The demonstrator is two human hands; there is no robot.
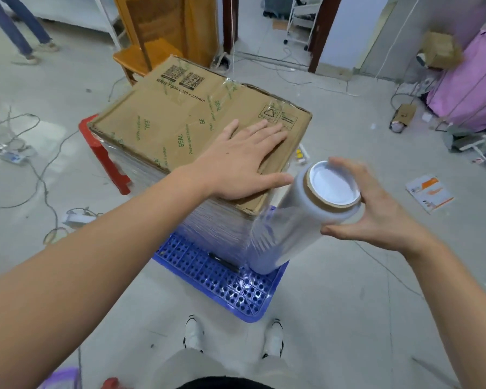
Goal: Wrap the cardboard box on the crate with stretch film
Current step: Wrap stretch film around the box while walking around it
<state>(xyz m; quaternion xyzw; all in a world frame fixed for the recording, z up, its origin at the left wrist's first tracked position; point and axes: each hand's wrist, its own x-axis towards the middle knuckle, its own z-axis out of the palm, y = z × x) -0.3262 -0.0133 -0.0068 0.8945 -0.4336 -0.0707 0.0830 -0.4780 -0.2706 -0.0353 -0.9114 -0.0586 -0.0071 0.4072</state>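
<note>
Both forearms are bare, without sleeves, and the left hand [236,161] and right hand [376,209] are ungloved. Light grey trousers [208,366] are worn. The shoes [192,332] are white with black trim.

Cardboard box [180,122], top face: green "SEAL" printed repeatedly on the clear sealing tape [181,140], with partly legible "Please reject if broken" beside it; black dimension line ending "x 320 x 230mm"; two QR codes [184,75] near the far edge; recycling triangle symbol [269,111] at the right corner.

one box [180,122], perhaps two crates [222,279], one film roll [292,220].
</note>
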